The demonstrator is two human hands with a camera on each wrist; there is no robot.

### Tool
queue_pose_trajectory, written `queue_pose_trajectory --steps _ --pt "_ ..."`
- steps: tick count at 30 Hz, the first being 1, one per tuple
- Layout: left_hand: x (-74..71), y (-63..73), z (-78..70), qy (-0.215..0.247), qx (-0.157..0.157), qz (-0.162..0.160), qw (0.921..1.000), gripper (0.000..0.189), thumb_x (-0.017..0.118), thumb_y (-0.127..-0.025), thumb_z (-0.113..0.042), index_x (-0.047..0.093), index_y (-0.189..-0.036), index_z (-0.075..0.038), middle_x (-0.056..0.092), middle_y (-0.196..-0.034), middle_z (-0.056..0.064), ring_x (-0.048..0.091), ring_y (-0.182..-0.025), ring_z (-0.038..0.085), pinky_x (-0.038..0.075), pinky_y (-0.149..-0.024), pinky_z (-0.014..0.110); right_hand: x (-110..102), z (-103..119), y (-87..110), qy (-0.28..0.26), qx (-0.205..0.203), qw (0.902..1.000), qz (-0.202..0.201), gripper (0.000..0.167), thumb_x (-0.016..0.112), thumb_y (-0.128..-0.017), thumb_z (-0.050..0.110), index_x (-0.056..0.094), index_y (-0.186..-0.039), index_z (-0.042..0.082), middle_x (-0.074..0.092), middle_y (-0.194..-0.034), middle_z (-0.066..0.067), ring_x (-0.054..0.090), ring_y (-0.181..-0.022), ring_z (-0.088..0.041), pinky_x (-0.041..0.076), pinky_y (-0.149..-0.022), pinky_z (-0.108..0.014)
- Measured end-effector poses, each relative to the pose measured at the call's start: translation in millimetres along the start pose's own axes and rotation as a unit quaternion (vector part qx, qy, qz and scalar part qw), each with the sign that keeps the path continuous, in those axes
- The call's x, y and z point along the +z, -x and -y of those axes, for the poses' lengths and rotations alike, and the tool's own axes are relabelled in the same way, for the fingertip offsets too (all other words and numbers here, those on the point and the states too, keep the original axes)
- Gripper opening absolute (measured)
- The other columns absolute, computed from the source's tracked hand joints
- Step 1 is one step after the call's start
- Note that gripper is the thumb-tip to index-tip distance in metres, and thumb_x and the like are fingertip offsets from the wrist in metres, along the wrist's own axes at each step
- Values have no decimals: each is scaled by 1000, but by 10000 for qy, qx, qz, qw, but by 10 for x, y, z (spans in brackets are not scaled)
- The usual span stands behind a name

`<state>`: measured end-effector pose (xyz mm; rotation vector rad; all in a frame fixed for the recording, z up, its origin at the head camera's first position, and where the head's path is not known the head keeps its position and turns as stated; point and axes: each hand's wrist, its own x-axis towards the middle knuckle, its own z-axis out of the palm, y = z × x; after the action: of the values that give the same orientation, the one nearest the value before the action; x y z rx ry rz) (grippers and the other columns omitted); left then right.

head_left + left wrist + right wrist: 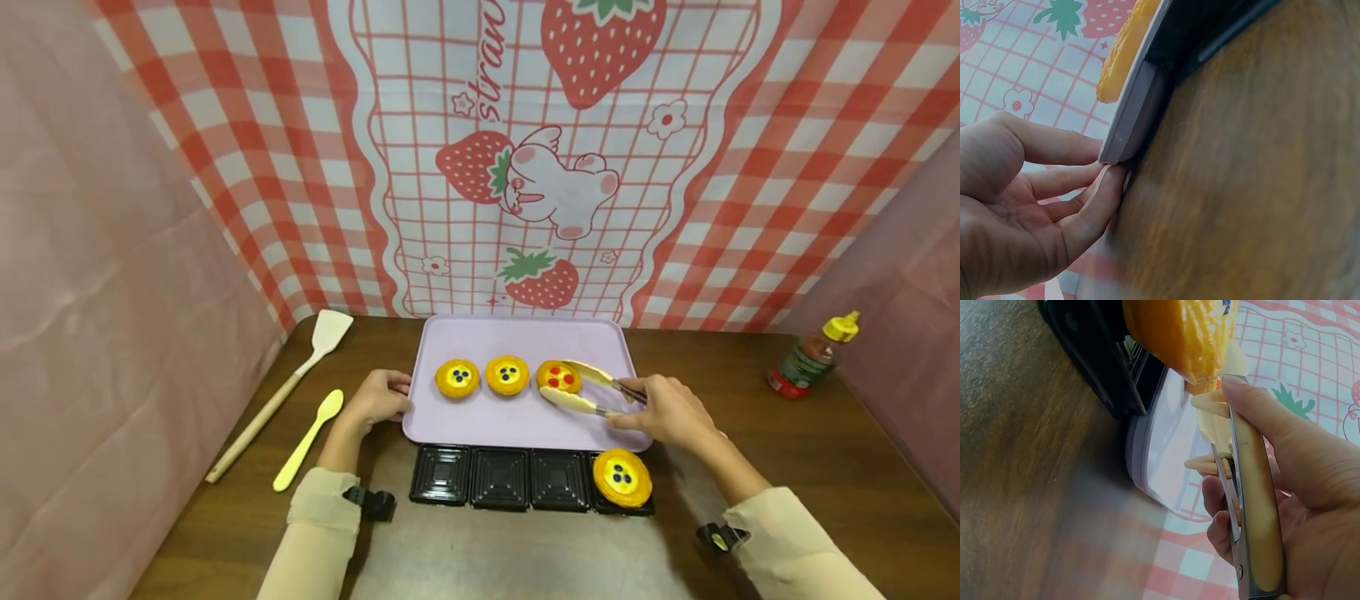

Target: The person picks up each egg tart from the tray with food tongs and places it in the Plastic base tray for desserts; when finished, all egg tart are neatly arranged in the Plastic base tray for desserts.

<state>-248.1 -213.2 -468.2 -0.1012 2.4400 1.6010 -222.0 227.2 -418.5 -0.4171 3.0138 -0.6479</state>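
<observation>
Red-dotted tart [558,377] sits between tongs [572,402], contact unclear; right grip [671,410] holds them, left grip [379,397] pinches tray [495,419].

Forearms [341,450] come in from bottom of head view, set wide, both angled inward; pale sleeves [311,533] end short of wrists. Left hand [381,398]: fingers bent, tips pinching. Right hand [670,407]: gripping, thumb [1263,409] extended on one side, fingers [1215,530] curled on the other. Hands well apart, roughly level.
</observation>
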Motion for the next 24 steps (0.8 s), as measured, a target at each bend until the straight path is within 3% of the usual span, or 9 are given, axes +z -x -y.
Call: queue_pose_trajectory --steps 5,10,24 --pt "31 -5 -11 -21 -5 -42 10000 50 65 -74 12 57 -123 15 59 -104 23 61 -81 26 59 -66 39 -15 -25 44 -56 -3 10000 -11 76 87 -71 43 65 -125 -5 66 -100 -19 49 -66 -20 31 -48 -30" --pt "37 -15 -20 8 12 1 10000 51 65 -74 12 55 -124 16 58 -104 24 60 -81 26 59 -66 39 -121 -35 78 -48 -152 9996 -212 73 88 -70 43 67 -124 -3 68 -110 -24 50 -69 -21 34 -51 -31" --pt "24 6 -2 -1 24 -5 10000 51 66 -74 11 54 -124 17 58 -105 25 62 -82 27 59 -66 39 -445 136 349 -43 -377 9991 -196 77 87 -70 48 66 -129 3 69 -110 -21 31 -50 -10 29 -42 -25"
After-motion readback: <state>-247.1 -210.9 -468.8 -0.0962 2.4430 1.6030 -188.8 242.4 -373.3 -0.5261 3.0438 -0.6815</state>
